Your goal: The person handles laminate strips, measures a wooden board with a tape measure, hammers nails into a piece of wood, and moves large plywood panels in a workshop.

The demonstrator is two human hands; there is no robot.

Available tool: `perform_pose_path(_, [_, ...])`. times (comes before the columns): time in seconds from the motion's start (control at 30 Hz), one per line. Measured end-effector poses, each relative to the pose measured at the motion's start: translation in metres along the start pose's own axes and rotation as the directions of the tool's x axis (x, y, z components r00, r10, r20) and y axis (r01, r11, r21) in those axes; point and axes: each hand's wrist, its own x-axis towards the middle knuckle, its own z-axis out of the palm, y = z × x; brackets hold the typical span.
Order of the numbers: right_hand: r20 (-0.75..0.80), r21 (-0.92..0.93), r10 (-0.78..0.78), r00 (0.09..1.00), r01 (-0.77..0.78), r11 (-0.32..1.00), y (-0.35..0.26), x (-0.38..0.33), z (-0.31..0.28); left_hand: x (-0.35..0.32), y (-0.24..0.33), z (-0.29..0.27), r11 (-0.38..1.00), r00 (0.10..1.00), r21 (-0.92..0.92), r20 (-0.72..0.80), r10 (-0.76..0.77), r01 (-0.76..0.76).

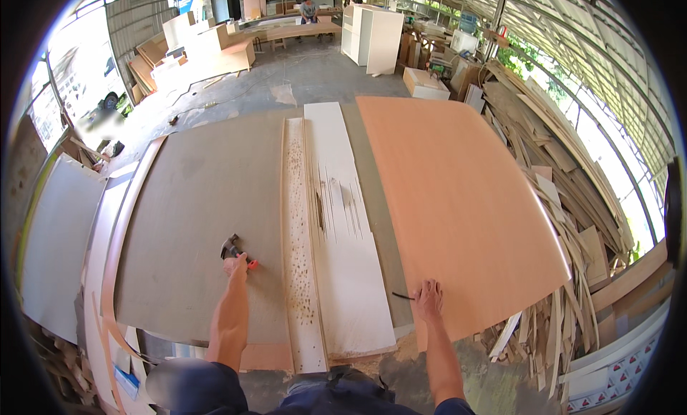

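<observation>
Open-sided workshop space fills the upper frame, with pale cabinets (372, 35) stacked there and offcuts (565, 200) heaped along the right edge. Across the centre a grey panel (207, 222) is laid flat, flanked at right by an orange-toned veneer sheet (458, 207). Between them a narrow white board (343, 229) is seen, its long axis running from lower centre toward upper centre. The left hand (235, 264) is clamped on a hammer (230, 247) at centre-left, nearer the board; the right hand (428, 299) is pressed flat, fingers spread, on the sheet's lower edge beside a thin dark strip (403, 296)
</observation>
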Motion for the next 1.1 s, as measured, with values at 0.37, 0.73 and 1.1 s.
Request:
perform_pose_path(0.37, [-0.150,0.112,-0.185,0.971,0.203,0.973,-0.142,-0.017,-0.009,0.036,0.002,-0.027,0.998,0.992,-0.065,0.122,-0.014,0.022])
perform_pose_path(0.73, [0.498,0.859,-0.330,0.802,-0.509,0.060,-0.247,-0.008,-0.025,-0.249,0.017,-0.054,0.744,0.322,-0.661,0.686,0.653,-0.100])
perform_pose_path(1.1, [-0.105,0.776,0.265,0.958,-0.088,0.625,-0.002,-0.047,-0.011,-0.328,-0.063,-0.035,0.653,0.690,0.319,0.569,0.449,-0.687])
